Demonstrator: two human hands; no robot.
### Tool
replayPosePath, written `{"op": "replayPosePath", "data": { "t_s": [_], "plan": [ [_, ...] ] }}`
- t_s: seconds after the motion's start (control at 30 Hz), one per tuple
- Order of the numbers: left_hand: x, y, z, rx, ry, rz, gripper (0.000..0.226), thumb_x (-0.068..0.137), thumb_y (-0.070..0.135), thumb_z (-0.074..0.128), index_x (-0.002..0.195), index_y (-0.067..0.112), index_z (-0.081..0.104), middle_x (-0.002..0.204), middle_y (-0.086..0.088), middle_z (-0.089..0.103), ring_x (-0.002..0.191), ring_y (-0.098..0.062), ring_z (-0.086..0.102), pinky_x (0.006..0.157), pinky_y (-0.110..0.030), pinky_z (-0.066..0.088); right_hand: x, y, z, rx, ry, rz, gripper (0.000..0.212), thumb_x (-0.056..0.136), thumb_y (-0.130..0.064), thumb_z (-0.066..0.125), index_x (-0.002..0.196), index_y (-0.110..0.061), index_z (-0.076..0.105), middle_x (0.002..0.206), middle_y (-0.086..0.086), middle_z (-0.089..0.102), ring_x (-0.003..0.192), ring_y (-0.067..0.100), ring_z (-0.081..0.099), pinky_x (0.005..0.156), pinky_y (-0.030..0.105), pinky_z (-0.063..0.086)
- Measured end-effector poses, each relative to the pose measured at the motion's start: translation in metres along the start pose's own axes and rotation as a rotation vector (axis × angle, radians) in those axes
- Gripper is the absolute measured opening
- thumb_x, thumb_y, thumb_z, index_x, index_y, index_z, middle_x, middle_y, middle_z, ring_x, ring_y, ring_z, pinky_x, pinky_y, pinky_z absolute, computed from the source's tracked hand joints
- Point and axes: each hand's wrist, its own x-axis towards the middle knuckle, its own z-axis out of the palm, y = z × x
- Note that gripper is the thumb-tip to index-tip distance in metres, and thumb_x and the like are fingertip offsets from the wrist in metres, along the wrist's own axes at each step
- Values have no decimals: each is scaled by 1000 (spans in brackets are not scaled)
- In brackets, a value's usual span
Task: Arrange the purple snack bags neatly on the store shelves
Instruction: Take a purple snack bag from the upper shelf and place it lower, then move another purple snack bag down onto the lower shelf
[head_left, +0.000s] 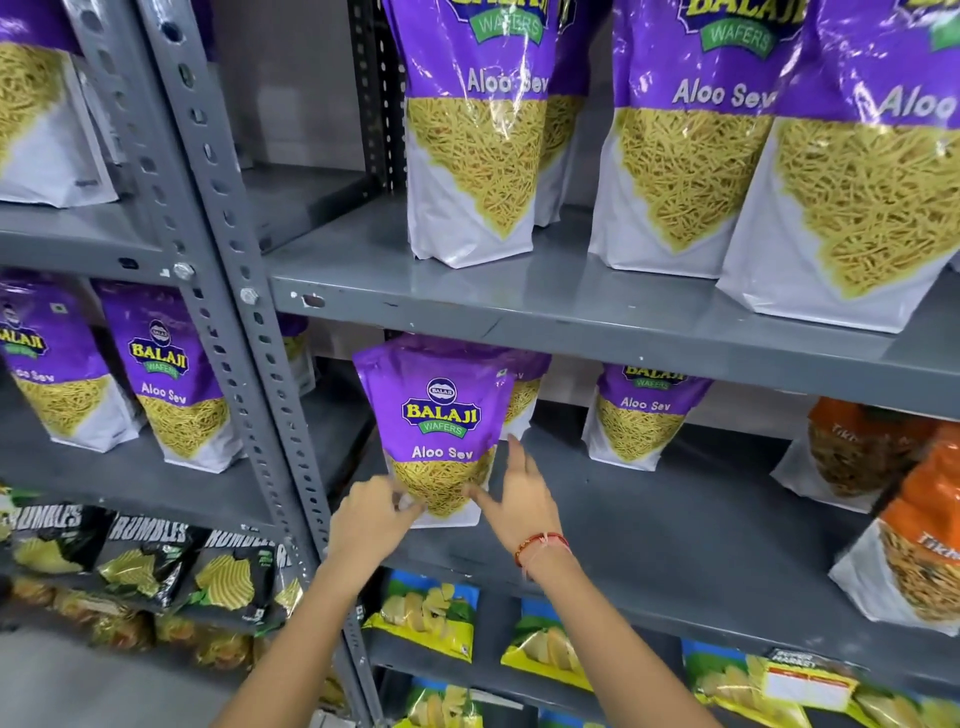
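My left hand (371, 512) pinches the sev-filled purple bag (439, 431) standing on the shelf (649, 525); my right hand (519, 493) rests spread, fingers released.

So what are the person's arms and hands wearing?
Both arms are bare, with no sleeves showing and no gloves. The right hand has a thin red-and-orange thread bracelet tied round its wrist. The left hand and its wrist wear nothing, and no rings show on the fingers.

We see glossy, crinkled plastic on the Aloo Sev bag (441, 431) and smooth, grey painted metal on the shelf (597, 306).
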Motion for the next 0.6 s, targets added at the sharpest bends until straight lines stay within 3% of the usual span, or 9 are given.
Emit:
{"op": "replayPosePath", "data": {
  "t_s": [0.1,0.23,0.37,0.5,0.6],
  "plan": [
    [-26,51,-36,-159,100,194,24,77,34,71,93,17,73,93,-5,76,88,-20,69,82,-34,54,-34,-30,-41,18,209,-215,52,89,-37,56,134,-17,41,124,6,53,114,25,53,81,34,46],
    [-62,125,-86,-490,203,509,12,77,21,73,87,28,71,83,9,74,74,5,66,70,-7,49,-68,-67,-115,149,525,-509,27,87,-18,62,112,-8,60,102,8,63,94,24,62,77,38,53],
    [-74,185,-109,-706,219,685,12,80,18,70,81,30,68,71,19,71,68,3,65,68,-9,48,-80,-82,-188,182,802,-581,19,87,-15,62,103,-5,62,94,10,65,81,25,64,70,41,55],
    [-59,245,-107,-676,252,825,10,81,19,68,90,19,67,78,14,67,72,7,62,68,-8,47,-75,-74,-253,156,1015,-600,21,86,-18,61,103,-5,61,94,13,65,77,24,64,64,23,52],
    [-42,280,-93,-621,232,888,27,80,22,69,105,14,63,93,4,68,87,-9,64,83,-21,50,-63,-54,-293,120,1110,-553,28,85,-18,63,108,-4,59,97,15,62,82,27,61,69,39,54]
  ]
}}
